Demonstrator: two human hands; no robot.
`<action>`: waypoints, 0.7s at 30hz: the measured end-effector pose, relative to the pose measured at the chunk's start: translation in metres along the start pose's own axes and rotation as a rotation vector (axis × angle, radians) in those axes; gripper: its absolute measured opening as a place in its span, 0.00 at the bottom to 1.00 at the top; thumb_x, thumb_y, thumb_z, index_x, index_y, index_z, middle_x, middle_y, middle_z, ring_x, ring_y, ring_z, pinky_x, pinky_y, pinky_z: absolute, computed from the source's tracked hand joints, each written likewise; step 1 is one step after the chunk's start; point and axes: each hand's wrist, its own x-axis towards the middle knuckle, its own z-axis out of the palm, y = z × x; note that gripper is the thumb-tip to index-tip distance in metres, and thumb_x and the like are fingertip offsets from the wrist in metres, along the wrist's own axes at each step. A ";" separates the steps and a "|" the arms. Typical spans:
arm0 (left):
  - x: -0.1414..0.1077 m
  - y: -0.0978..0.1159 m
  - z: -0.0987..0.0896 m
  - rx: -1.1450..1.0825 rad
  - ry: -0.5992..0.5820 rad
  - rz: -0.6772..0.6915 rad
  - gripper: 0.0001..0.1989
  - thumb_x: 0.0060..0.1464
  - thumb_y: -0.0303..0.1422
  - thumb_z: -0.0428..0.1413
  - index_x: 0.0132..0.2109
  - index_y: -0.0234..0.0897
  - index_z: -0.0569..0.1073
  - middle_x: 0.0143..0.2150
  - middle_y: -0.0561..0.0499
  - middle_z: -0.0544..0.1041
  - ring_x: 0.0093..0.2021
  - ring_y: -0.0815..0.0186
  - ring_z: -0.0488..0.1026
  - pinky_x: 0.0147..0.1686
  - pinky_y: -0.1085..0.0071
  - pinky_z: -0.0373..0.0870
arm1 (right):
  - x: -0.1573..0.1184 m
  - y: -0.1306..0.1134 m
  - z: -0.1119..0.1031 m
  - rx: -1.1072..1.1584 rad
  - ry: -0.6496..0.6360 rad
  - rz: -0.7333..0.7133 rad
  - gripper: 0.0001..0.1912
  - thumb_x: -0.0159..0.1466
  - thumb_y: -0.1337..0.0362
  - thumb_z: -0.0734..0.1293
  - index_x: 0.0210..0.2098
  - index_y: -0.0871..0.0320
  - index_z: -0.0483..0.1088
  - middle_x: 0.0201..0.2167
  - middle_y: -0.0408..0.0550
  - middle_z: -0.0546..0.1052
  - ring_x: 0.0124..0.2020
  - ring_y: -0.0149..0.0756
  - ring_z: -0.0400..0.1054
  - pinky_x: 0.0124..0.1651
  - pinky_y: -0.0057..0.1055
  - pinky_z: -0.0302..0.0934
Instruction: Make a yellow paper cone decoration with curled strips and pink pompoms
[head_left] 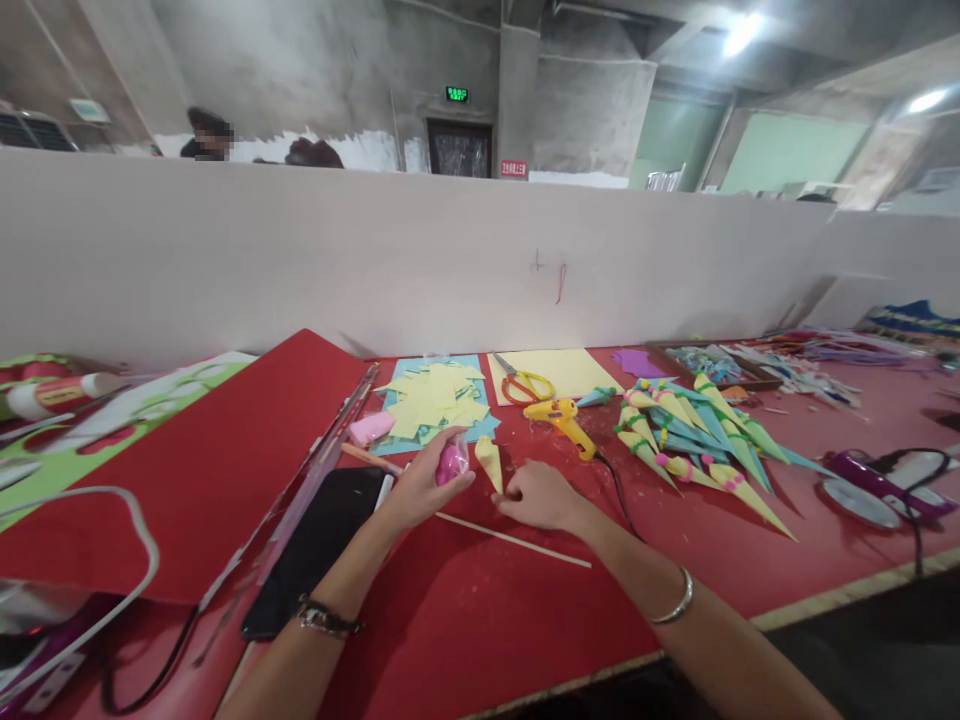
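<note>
My left hand (430, 482) is closed around a bright pink lump in clear plastic (453, 460), which looks like a packet of soft clay. Just right of it is a pale yellow paper cone (489, 463), its wide end away from me. The cone's narrow tip meets the curled thumb and forefinger of my right hand (541, 496), which appear to pinch it. A thin wooden stick (514, 539) lies on the red tabletop below both hands. Beyond my right hand rests a yellow glue gun (564, 424) with a black cord.
Yellow paper pieces (433, 398) lie on blue sheets. Scissors (525, 382) rest on a cream sheet (585, 374). Decorated paper cones (697, 425) are heaped at right. A black phone (319, 545) and red board (225, 470) lie left. A white partition (450, 260) stands behind.
</note>
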 end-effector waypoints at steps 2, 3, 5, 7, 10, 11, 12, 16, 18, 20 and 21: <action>0.000 0.000 0.002 -0.017 -0.013 0.005 0.25 0.50 0.37 0.49 0.54 0.35 0.54 0.53 0.44 0.63 0.52 0.60 0.61 0.50 0.67 0.59 | 0.000 0.000 0.000 0.050 0.037 -0.025 0.24 0.57 0.55 0.60 0.09 0.60 0.63 0.07 0.40 0.59 0.12 0.24 0.50 0.20 0.26 0.38; -0.001 0.000 0.003 -0.023 -0.017 0.008 0.25 0.50 0.37 0.50 0.54 0.35 0.54 0.53 0.44 0.63 0.53 0.61 0.61 0.50 0.67 0.59 | 0.000 0.000 -0.001 0.076 0.064 -0.036 0.25 0.58 0.55 0.59 0.09 0.61 0.63 0.07 0.39 0.58 0.12 0.24 0.49 0.19 0.26 0.38; -0.001 0.001 0.006 -0.032 -0.021 0.016 0.24 0.50 0.36 0.50 0.54 0.36 0.55 0.52 0.45 0.64 0.52 0.61 0.61 0.50 0.68 0.59 | 0.000 -0.001 -0.003 0.131 0.135 -0.055 0.24 0.60 0.57 0.57 0.12 0.61 0.64 0.10 0.39 0.60 0.14 0.24 0.51 0.20 0.25 0.42; -0.001 0.002 0.008 -0.033 -0.024 0.026 0.24 0.49 0.36 0.52 0.53 0.37 0.55 0.51 0.45 0.64 0.52 0.61 0.62 0.49 0.67 0.60 | 0.000 -0.004 -0.006 0.188 0.216 -0.075 0.19 0.62 0.61 0.54 0.21 0.62 0.68 0.17 0.42 0.66 0.19 0.26 0.57 0.23 0.23 0.48; -0.001 0.004 0.011 -0.014 -0.027 0.043 0.25 0.47 0.35 0.55 0.52 0.38 0.56 0.51 0.45 0.64 0.51 0.60 0.62 0.50 0.64 0.59 | -0.002 -0.010 -0.010 0.287 0.300 -0.133 0.14 0.64 0.64 0.52 0.35 0.61 0.68 0.31 0.47 0.69 0.30 0.28 0.63 0.32 0.23 0.56; -0.001 0.004 0.012 -0.003 -0.029 0.049 0.26 0.47 0.35 0.55 0.52 0.37 0.57 0.51 0.44 0.64 0.51 0.59 0.62 0.50 0.63 0.59 | -0.002 -0.011 -0.011 0.341 0.314 -0.169 0.13 0.64 0.64 0.53 0.37 0.60 0.67 0.33 0.47 0.69 0.33 0.29 0.63 0.34 0.23 0.57; -0.001 0.005 0.013 0.009 -0.033 0.056 0.26 0.46 0.34 0.56 0.52 0.38 0.57 0.51 0.44 0.64 0.51 0.58 0.62 0.50 0.62 0.58 | -0.002 -0.012 -0.012 0.403 0.321 -0.207 0.12 0.63 0.63 0.55 0.38 0.58 0.68 0.35 0.47 0.68 0.35 0.29 0.64 0.36 0.24 0.58; -0.001 0.006 0.017 0.054 -0.066 0.099 0.30 0.46 0.32 0.56 0.55 0.40 0.54 0.52 0.44 0.64 0.52 0.57 0.61 0.51 0.58 0.58 | -0.002 -0.014 -0.010 0.581 0.302 -0.246 0.08 0.60 0.64 0.61 0.37 0.57 0.69 0.36 0.46 0.67 0.39 0.32 0.63 0.41 0.28 0.59; -0.001 0.007 0.019 0.069 -0.086 0.123 0.33 0.46 0.30 0.55 0.58 0.41 0.50 0.54 0.43 0.62 0.54 0.57 0.59 0.51 0.57 0.57 | -0.002 -0.015 -0.008 0.603 0.251 -0.219 0.07 0.59 0.66 0.62 0.36 0.58 0.69 0.37 0.46 0.66 0.38 0.32 0.63 0.40 0.28 0.59; -0.001 0.010 0.021 0.076 -0.105 0.146 0.35 0.47 0.27 0.54 0.60 0.40 0.46 0.55 0.42 0.60 0.55 0.57 0.57 0.52 0.58 0.56 | -0.002 -0.017 -0.007 0.611 0.211 -0.202 0.05 0.57 0.69 0.63 0.33 0.59 0.69 0.36 0.45 0.65 0.36 0.31 0.63 0.39 0.27 0.60; -0.001 0.011 0.023 0.077 -0.114 0.158 0.36 0.47 0.26 0.53 0.60 0.40 0.45 0.56 0.42 0.60 0.55 0.57 0.57 0.53 0.58 0.56 | -0.002 -0.018 -0.006 0.611 0.211 -0.193 0.05 0.55 0.71 0.64 0.32 0.59 0.69 0.35 0.45 0.65 0.36 0.31 0.62 0.39 0.26 0.59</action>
